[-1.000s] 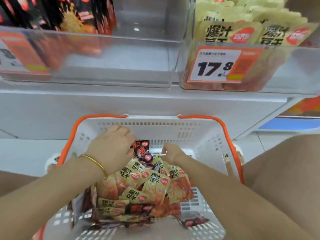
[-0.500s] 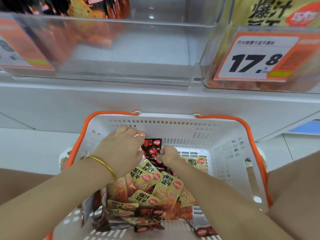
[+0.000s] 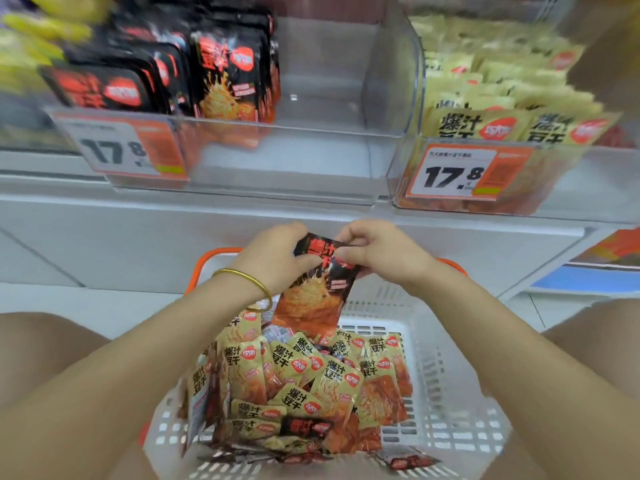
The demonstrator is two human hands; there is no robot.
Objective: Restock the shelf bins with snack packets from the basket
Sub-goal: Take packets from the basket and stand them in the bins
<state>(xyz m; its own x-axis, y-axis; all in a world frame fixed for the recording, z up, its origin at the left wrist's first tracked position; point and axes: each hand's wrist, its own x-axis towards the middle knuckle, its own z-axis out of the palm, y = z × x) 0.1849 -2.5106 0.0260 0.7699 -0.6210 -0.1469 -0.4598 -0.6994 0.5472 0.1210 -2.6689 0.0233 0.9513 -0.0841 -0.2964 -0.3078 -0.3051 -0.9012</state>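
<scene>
Both hands hold one black snack packet (image 3: 317,289) up above the white basket (image 3: 446,403). My left hand (image 3: 277,258) grips its top left corner, my right hand (image 3: 377,252) pinches its top right edge. The packet hangs upright, its orange lower half over the pile of yellow packets (image 3: 304,382) in the basket. Straight ahead stands a clear shelf bin (image 3: 311,161); black packets (image 3: 194,74) fill its left side and its right side is bare. To the right is a second clear bin (image 3: 568,181), packed with yellow packets (image 3: 495,95).
Price tags reading 17.8 hang on the front of each bin, the left tag (image 3: 121,147) and the right tag (image 3: 460,171). The basket has orange handles (image 3: 207,261). My knees flank the basket. A white shelf ledge (image 3: 138,220) runs below the bins.
Both hands have risen out of the basket, lifting a black packet from the pile. The view has tilted up, showing more of the bins.
</scene>
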